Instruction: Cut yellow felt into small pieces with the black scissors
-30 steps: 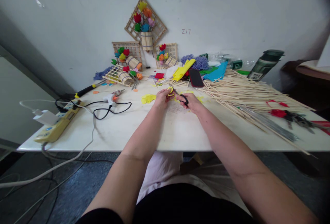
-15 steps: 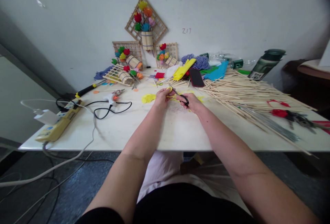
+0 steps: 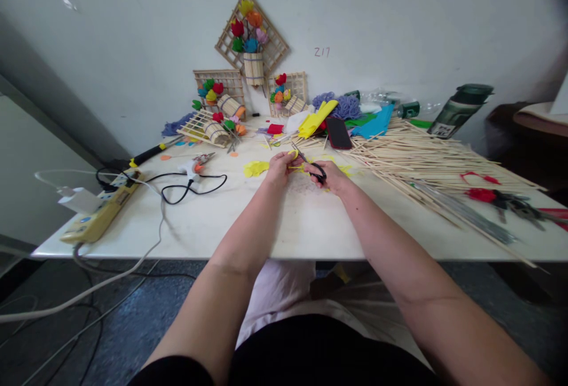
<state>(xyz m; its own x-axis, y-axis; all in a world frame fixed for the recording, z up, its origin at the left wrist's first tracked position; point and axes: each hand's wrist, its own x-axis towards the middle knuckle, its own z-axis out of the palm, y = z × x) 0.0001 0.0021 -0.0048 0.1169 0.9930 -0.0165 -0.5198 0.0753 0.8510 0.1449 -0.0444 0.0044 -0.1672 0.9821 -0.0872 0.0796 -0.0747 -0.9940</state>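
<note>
Over the middle of the white table (image 3: 284, 226), my left hand (image 3: 279, 168) pinches a small yellow foam piece (image 3: 293, 155). My right hand (image 3: 331, 176) grips black-handled scissors (image 3: 309, 164); their blades point up and left onto the yellow piece. The two hands nearly touch. Yellow foam scraps (image 3: 255, 168) lie on the table just left of my left hand and behind both hands.
A large heap of bamboo skewers (image 3: 426, 158) covers the right side. A glue gun (image 3: 191, 167) with black cord and a yellow power strip (image 3: 100, 211) lie left. Stick lattices with foam flowers (image 3: 251, 37) lean on the wall, with a phone (image 3: 338, 132), foam sheets and red-handled tools (image 3: 488, 195) nearby.
Almost nothing has changed; both hands stay in place, with only slight shifts of the scissors against the yellow piece.
</note>
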